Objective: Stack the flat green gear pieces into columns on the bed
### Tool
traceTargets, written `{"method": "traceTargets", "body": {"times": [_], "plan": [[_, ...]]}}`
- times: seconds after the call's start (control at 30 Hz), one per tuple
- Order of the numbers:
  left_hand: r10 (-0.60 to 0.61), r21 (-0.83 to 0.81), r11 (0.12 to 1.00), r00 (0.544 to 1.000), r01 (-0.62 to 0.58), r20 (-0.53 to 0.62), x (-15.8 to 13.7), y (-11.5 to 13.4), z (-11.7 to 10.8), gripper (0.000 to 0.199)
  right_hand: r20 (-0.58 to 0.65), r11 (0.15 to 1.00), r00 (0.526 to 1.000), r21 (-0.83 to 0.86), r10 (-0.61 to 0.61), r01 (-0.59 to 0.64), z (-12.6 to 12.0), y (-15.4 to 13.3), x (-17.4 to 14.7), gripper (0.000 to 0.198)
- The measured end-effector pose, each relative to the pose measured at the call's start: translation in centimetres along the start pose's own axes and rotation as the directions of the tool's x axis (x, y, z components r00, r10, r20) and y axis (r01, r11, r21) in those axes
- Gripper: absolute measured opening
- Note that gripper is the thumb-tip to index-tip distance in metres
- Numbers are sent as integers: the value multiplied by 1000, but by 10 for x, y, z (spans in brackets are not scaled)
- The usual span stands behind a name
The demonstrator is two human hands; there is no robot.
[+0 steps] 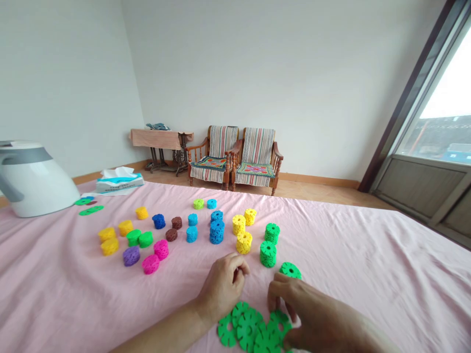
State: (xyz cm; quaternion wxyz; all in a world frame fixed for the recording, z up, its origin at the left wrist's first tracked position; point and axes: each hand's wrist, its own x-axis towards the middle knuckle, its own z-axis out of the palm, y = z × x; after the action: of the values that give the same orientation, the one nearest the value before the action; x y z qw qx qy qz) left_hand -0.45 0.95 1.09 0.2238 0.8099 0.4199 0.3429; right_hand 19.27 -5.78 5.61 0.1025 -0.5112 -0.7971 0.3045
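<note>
A loose pile of flat green notched discs (249,329) lies on the pink cloth at the near edge. My right hand (311,309) is over the pile's right side, thumb and fingers apart, fingertips at the discs. My left hand (222,284) rests just behind the pile with its fingers curled in; nothing shows in them. Beyond my right hand stands a green disc stack (290,270), partly hidden by it. Two more green stacks, one nearer (268,254) and one farther (272,233), stand behind. Past my left hand is a yellow stack (244,242).
Disc stacks in several colours, such as blue (217,232), pink (150,264), purple (131,256) and orange (109,246), spread leftward across the cloth (368,255). A white kettle (44,184) and a tissue pack (119,184) stand far left. Two chairs (256,147) are behind the table.
</note>
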Motion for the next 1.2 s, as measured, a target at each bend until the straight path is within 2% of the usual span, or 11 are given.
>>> {"method": "traceTargets", "body": {"times": [0.1,0.2,0.33,0.53,0.67,0.77,0.83,0.9,0.97,1.03,1.2], "plan": [[-2,-6,1000,1000,2,0,0,0,0,26,-20,998,1000,68,5,-4,-6,7,3,26],[3,-10,1000,1000,-3,3,0,-1,0,27,-108,963,993,271,47,-16,-17,20,10,9],[4,-9,1000,1000,-4,10,0,-1,0,27,-300,868,923,492,239,-65,-31,44,18,8],[6,4,1000,1000,-6,6,1,-1,0,26,-267,806,895,572,357,-151,-29,64,21,10],[6,4,1000,1000,-6,2,1,-1,1,27,-240,831,894,513,377,-213,-28,70,23,7],[5,2,1000,1000,-5,-2,0,-1,1,27,-299,887,883,402,361,-226,-31,71,23,8],[5,1,1000,1000,-5,0,0,-2,1,27,-361,929,877,306,317,-209,-31,65,22,8],[4,-3,1000,1000,-4,4,0,-2,1,27,-347,962,909,224,231,-159,-29,52,18,6],[0,-8,1000,1000,0,6,1,-1,1,27,-237,983,965,167,110,-71,-22,31,12,5],[-6,-9,1000,1000,6,5,1,-1,1,27,-107,991,994,133,10,5,-13,7,6,19],[-10,9,1000,1000,10,-7,1,0,1,26,112,992,992,-100,-66,77,4,-28,-2,34]]}}
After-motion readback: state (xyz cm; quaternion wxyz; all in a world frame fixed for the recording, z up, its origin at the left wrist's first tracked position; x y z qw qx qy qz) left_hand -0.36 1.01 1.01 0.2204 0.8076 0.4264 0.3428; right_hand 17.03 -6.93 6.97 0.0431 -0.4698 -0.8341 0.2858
